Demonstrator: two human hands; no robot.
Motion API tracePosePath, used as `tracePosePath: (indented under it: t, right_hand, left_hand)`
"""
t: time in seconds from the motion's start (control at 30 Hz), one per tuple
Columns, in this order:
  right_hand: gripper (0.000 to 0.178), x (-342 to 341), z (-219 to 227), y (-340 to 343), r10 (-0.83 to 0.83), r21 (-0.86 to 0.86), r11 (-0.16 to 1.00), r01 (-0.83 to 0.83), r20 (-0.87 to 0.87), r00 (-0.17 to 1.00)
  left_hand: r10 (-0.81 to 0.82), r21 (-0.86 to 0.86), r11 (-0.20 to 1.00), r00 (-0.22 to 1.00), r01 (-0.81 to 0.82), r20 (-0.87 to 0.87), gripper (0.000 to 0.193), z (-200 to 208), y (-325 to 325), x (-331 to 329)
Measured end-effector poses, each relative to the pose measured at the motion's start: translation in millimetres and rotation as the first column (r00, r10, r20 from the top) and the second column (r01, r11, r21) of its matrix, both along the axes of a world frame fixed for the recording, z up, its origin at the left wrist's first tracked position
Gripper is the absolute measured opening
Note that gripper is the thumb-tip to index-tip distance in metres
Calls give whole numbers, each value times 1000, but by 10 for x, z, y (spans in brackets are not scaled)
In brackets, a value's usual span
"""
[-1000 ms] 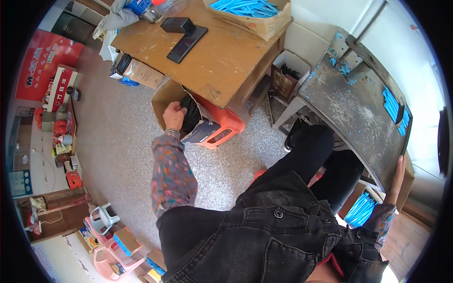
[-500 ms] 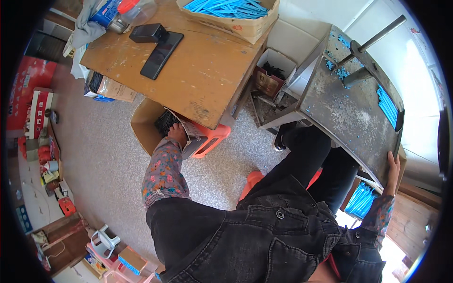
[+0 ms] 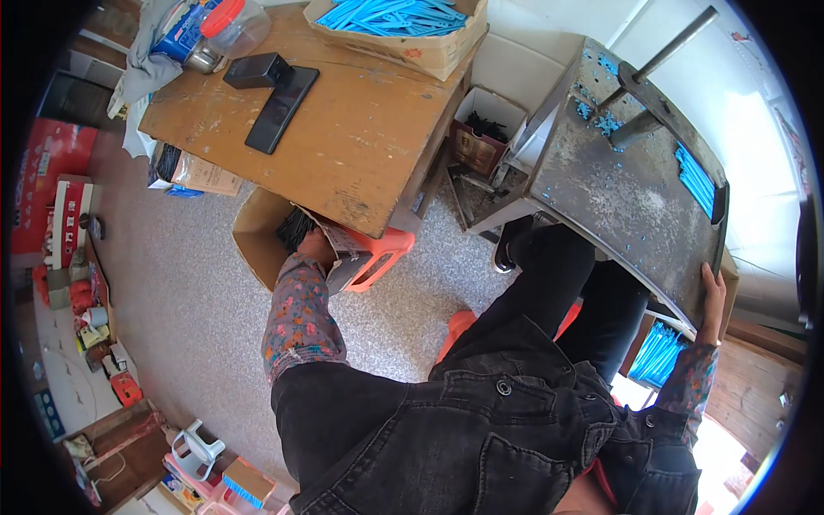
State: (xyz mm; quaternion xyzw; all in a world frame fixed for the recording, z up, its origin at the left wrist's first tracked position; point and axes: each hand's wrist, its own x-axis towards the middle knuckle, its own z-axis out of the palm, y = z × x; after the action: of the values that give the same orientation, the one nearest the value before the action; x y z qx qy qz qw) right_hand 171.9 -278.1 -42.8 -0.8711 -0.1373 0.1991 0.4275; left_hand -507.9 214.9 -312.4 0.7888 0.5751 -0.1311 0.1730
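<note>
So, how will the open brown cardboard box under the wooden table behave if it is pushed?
The open brown cardboard box would probably slide on the speckled floor. Its thin walls may flex. The dark rods inside, where the left hand reaches, likely add weight.

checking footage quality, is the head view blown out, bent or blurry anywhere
Head view: daylight blows out the right side beyond the grey metal workbench; fisheye bends the brown wooden table edges and blacks out the corners; the left hand in the open cardboard box sits in shade; focus sharp.

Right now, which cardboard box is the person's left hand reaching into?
The open box on the floor beside the wooden table, holding dark strips; the left hand is inside it.
</note>
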Motion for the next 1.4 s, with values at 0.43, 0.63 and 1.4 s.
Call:
tracePosePath:
  t: [0.43, 0.63, 1.4]
  right_hand:
    - [43, 13, -24, -14, 6, 80, 997, -4, -24, 1000]
    - [39, 110, -119, -42, 42, 108, 993, -38, -35, 999]
    - [36, -222, -107, 117, 108, 531, 847, -25, -125, 986]
  left_hand:
    - [305, 36, 946, 919, -323, 251, 50, 974, -108, 70]
    - [459, -261, 870, 492, -419, 740, 35, 1421, 93, -282]
    - [288, -291, 956, -199, 15, 937, 25, 3877, -704, 2179]
